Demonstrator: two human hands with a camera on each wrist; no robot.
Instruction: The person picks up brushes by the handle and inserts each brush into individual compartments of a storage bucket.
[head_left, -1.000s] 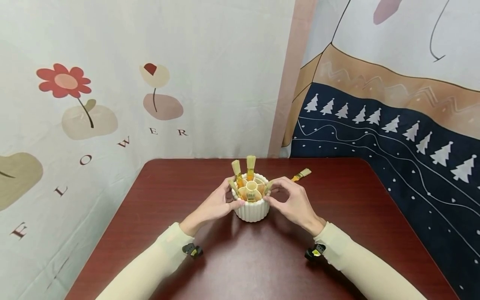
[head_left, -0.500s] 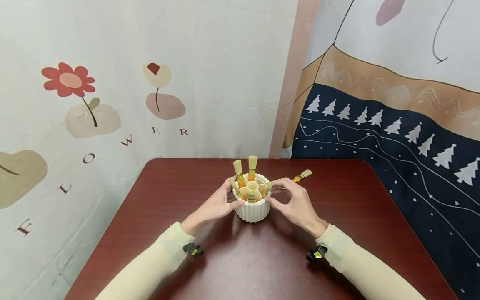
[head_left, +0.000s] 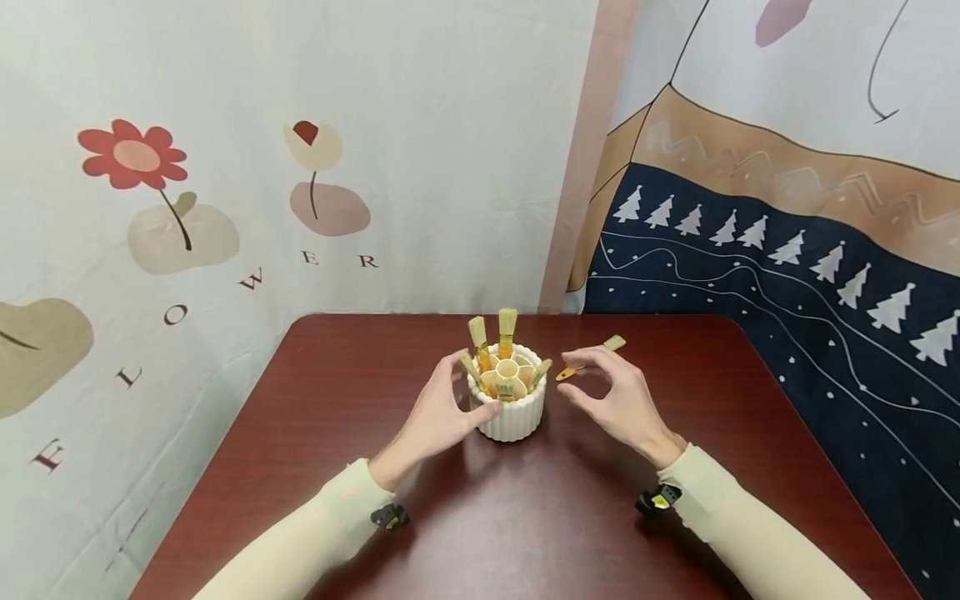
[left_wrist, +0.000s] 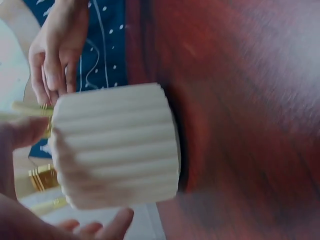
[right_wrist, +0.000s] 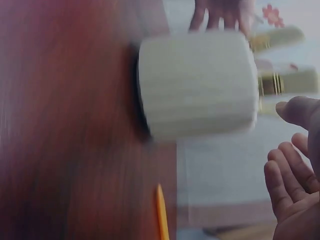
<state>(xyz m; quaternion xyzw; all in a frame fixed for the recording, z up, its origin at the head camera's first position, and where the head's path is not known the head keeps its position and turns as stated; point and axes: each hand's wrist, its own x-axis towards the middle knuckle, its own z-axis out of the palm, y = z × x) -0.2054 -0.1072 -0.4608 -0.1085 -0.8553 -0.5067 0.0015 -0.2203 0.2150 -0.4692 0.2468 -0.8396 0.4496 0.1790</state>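
Note:
A white ribbed round holder [head_left: 517, 422] stands upright on the table, its inside split into compartments. Several flat bristle brushes [head_left: 507, 325] with yellow-orange handles stand in it, bristles up. My left hand [head_left: 441, 417] is spread about the holder's left side, thumb in front near the rim; in the left wrist view a gap shows between the fingers [left_wrist: 120, 222] and the holder's wall. Just right of the holder, my right hand [head_left: 626, 407] has thumb and fingers apart, holding nothing. Partly behind it lies a loose brush [head_left: 615, 342].
The dark red-brown wooden table [head_left: 480, 517] reaches back to a printed cloth [head_left: 450, 167] hanging behind it. A dark blue cloth with white trees [head_left: 712, 258] hangs at the right. Each wrist carries a small black device [head_left: 390, 517].
My right hand has let go at the holder's right rim and moved right, uncovering the brush there and the loose brush's handle end. The left hand has loosened and shifted slightly.

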